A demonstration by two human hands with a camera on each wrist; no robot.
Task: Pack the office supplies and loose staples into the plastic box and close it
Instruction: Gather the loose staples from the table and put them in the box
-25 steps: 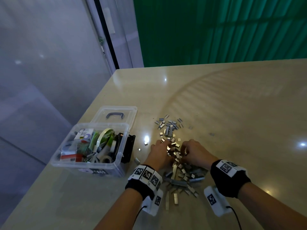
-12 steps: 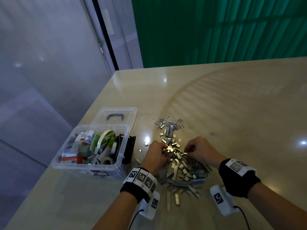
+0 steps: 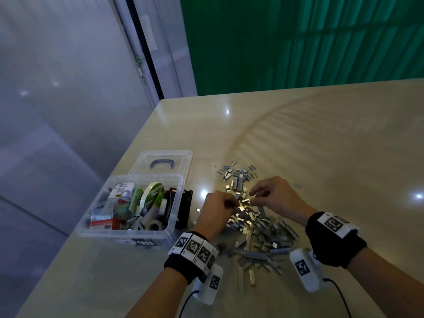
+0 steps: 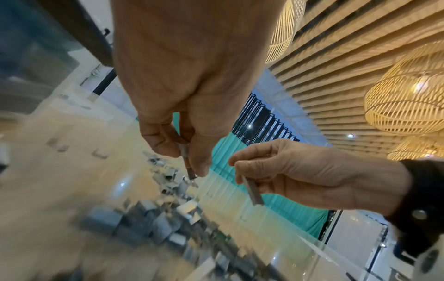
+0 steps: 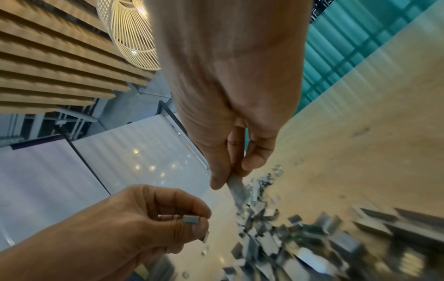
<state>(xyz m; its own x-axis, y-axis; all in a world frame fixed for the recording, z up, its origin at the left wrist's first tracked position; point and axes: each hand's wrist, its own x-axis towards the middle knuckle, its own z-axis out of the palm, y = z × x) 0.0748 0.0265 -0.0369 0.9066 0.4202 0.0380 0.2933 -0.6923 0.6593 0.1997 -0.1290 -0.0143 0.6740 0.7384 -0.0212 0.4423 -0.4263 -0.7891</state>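
A heap of loose staple strips [image 3: 254,226] lies on the beige table in front of me. My left hand [image 3: 220,210] hovers over its left side and pinches a short staple strip [image 5: 191,220] between thumb and fingers. My right hand [image 3: 273,198] is just right of it, above the heap, pinching a long staple strip [image 4: 252,192], also seen in the right wrist view as a grey bar [image 5: 236,190]. The clear plastic box [image 3: 174,221] stands open at the left, filled with tape rolls and small packs. Its lid [image 3: 183,154] lies flat behind it.
A black object [image 3: 185,207] leans against the box's right wall. More staple strips [image 3: 238,175] are scattered farther back on the table. The table's left edge [image 3: 96,216] runs close by the box, with floor below. A green curtain hangs behind.
Both hands have lifted off the heap and moved slightly apart and farther back. Each now holds a staple strip above the pile.
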